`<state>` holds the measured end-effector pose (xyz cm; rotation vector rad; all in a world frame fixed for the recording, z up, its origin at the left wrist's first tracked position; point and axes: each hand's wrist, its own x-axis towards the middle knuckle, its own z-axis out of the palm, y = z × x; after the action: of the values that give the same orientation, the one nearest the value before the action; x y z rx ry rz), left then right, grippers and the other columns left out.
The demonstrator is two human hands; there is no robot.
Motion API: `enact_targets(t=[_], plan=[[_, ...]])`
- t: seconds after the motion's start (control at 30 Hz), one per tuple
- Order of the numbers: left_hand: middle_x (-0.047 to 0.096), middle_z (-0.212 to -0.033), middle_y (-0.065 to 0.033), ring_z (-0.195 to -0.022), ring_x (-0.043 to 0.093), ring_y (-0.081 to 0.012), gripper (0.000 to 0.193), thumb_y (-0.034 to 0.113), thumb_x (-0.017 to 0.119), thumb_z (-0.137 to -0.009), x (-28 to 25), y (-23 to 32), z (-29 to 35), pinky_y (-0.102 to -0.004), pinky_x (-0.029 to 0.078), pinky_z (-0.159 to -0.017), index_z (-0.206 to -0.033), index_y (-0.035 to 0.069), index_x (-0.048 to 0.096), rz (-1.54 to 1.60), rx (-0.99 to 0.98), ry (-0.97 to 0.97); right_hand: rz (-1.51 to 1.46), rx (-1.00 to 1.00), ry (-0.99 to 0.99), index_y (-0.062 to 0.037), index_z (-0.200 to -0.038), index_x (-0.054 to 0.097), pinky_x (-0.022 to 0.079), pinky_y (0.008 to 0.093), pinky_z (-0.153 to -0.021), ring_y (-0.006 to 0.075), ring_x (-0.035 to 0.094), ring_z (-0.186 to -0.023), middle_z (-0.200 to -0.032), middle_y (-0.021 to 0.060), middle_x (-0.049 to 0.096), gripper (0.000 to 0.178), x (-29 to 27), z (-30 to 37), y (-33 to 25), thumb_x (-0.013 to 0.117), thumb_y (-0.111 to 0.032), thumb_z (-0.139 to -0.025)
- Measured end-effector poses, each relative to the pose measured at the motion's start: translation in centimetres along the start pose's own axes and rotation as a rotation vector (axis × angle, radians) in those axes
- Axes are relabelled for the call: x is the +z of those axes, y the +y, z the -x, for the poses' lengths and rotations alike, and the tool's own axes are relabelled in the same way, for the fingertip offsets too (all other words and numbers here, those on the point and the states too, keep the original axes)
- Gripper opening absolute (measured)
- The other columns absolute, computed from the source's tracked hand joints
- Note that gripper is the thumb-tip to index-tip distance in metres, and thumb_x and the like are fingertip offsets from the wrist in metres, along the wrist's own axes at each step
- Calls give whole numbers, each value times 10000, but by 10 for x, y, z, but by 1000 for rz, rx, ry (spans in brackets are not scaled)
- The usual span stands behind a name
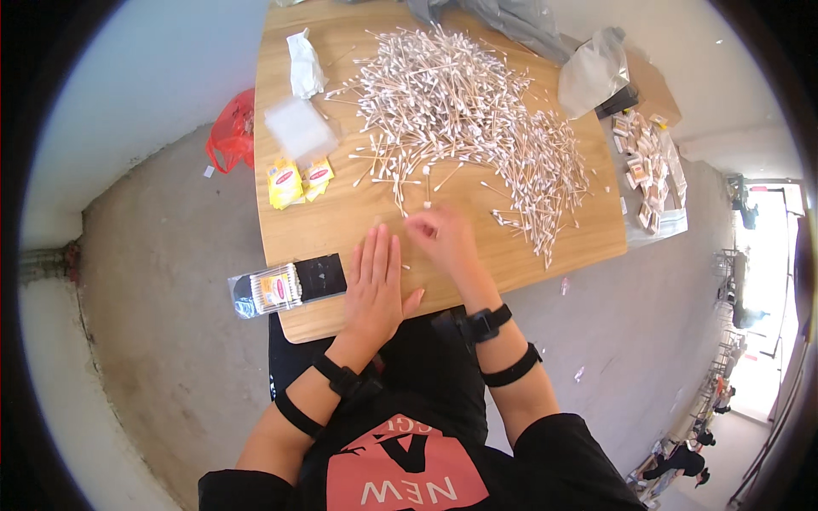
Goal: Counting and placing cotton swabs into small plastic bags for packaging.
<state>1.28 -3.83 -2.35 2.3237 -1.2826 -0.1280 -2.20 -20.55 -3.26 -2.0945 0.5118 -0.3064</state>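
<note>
Left hand point(373, 285) flat on wooden table point(302, 234), fingers straight, beside black pad point(324, 274). Right hand point(443, 243) curled near cotton-swab pile point(447, 94); cannot tell whether fingertips pinch swab.

Packing workshop, bare grey floor point(162, 289), wooden table point(332, 232) heaped with loose cotton swabs point(443, 102), small packs point(649, 175) piled alongside

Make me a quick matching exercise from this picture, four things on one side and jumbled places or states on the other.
Things:
1) left hand
2) cotton swabs
3) red plastic bag
4) yellow cards

Places or states:
A) off the table, beyond its left edge
B) spread in a large, loose heap
C) on the tabletop, close to its left edge
D) fingers straight, back upward

Pairs: 1-D, 2-B, 3-A, 4-C
</note>
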Motion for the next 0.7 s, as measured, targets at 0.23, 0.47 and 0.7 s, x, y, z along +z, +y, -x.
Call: enact_targets(t=[0.23, 0.47, 0.7], plan=[[247, -1502, -220, -1415, 206, -349, 847, 403, 648, -791, 3, -1, 2, -510, 167, -1135, -1416, -45, 292, -15, 13, -49, 110, 153, 122, -64, -949, 650, 507, 322, -688, 208, 630, -772, -843, 86, 634, 188, 8, -4, -22, 683, -142, -781], [285, -1485, -203, -1395, 251, -342, 699, 350, 647, -802, 1, -1, 0, -525, 190, -1123, -1388, 59, 402, 19, 26, -17, 84, 82, 39, -45, -953, 634, 505, 307, -670, 181, 631, -759, -845, 86, 643, 168, -1, -10, -4, 655, -136, -813], [317, -1468, -183, -1390, 265, -311, 479, 252, 622, -845, 2, -5, 2, -514, 205, -1125, -1304, 157, 527, 46, 23, 19, -587, 388, 116, -32, -1092, 623, 472, 206, -627, 81, 578, -711, -857, 38, 637, 219, -26, 5, -9, 583, -145, -909]])
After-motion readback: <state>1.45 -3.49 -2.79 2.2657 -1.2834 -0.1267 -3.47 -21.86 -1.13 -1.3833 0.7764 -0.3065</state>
